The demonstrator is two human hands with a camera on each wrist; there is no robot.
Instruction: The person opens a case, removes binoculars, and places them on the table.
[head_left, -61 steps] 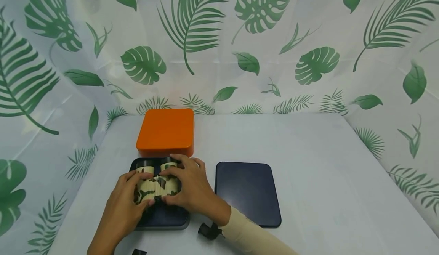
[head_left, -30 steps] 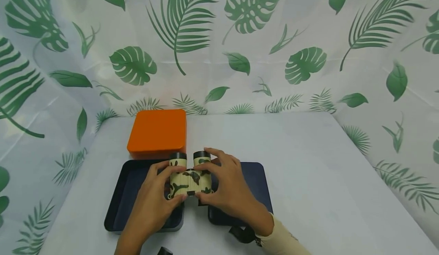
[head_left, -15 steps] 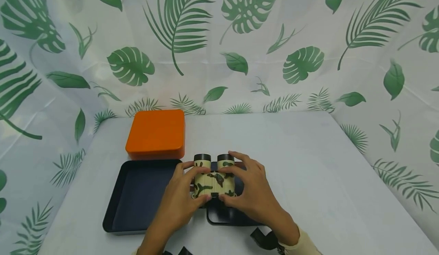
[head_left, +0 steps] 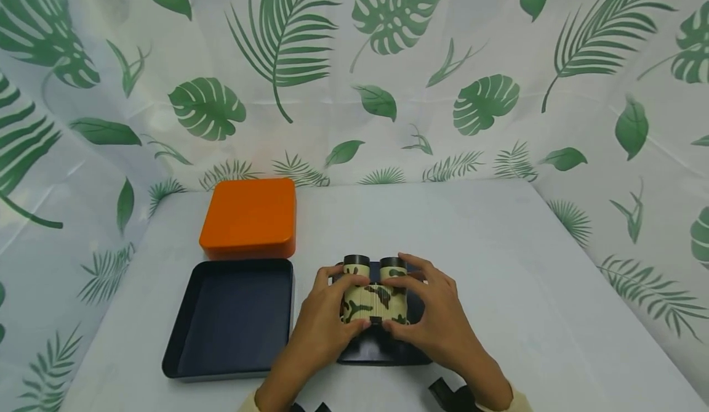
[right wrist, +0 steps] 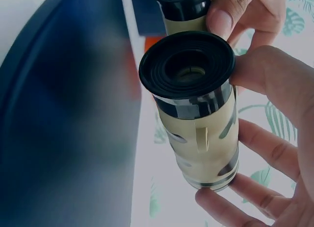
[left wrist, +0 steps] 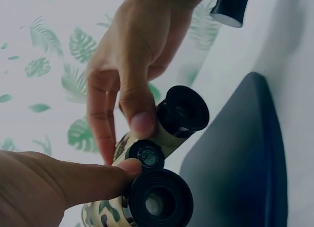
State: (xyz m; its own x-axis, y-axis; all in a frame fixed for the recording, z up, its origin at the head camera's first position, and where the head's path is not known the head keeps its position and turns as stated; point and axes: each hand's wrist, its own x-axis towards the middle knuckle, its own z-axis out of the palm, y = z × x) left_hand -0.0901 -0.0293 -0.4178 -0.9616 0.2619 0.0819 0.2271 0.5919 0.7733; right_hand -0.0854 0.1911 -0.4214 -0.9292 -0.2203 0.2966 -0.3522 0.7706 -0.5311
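In the head view, a small pair of camouflage binoculars (head_left: 360, 307) is held over a dark blue flat lid (head_left: 382, 355), which it partly covers. My left hand (head_left: 324, 326) grips the left barrel, thumb near the centre hinge. On the other barrel, my right hand (head_left: 443, 319) does the same, fingers toward the far end. The left wrist view has the binoculars (left wrist: 105, 212) tilted, black eyecups toward the camera and a small round compass-like dial (left wrist: 148, 156) between them. A gap shows between the binoculars (right wrist: 206, 138) and the dark surface (right wrist: 64, 119) in the right wrist view.
Left of the lid lies a dark blue shallow tray (head_left: 229, 319) with nothing in it. Behind that tray sits an orange box (head_left: 249, 215). White cloth (head_left: 532, 289) covers the table, and a leaf-print curtain (head_left: 332, 110) hangs around it.
Both hands have lifted the binoculars out of the dark tray and carried them right, over the blue lid. In the last half second they moved slightly further right. The head view shifted a little.
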